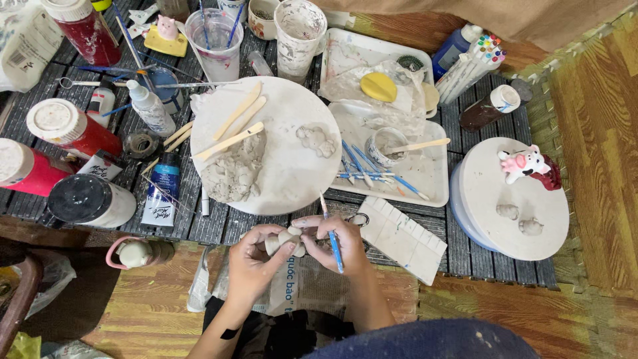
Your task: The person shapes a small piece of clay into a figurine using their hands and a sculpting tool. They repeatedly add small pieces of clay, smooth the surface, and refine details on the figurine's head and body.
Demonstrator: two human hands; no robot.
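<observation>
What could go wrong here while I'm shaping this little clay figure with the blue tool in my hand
The small clay piece is pinched between the left hand and right hand, so a hard squeeze could dent it. The blue-handled tool lies along the right fingers close to the piece and might gouge it. The work is held in the air past the table edge, above the newspaper, so a slip would likely drop it.

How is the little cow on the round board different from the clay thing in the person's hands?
The cow figurine is painted white, pink and red; the clay piece is plain grey. The cow figurine sits alone on the right round board; the clay piece is held by the left hand and right hand. Both are small.
</observation>
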